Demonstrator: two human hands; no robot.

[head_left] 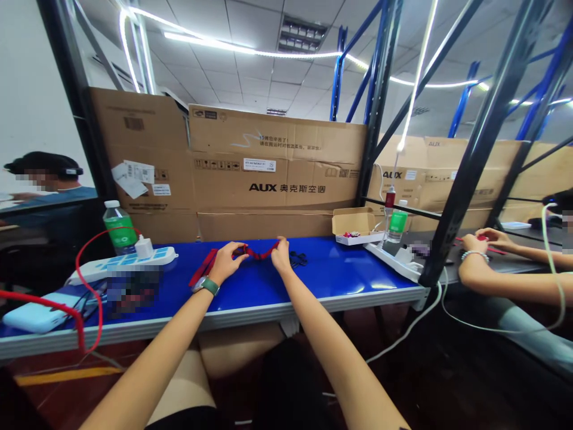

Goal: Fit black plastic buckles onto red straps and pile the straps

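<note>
A red ribbon (259, 255) stretches between my two hands, sagging a little in the middle. My left hand (229, 261), with a green-strapped watch at its wrist, pinches one part of it between thumb and fingers. At the other end my right hand (280, 254) grips the ribbon with closed fingers. More red strip (203, 269) lies on the blue tabletop (250, 292), left of and partly behind my left hand. Just right of my right hand rests a small black coiled cord (298, 258).
An open cardboard box (353, 230) with small colourful pieces stands at the back right. Power strips (156, 258) and green-labelled bottles (120, 230) are on both sides. A light blue power bank (38, 313) sits at left with a red cable. A co-worker's hands (481, 243) work at right.
</note>
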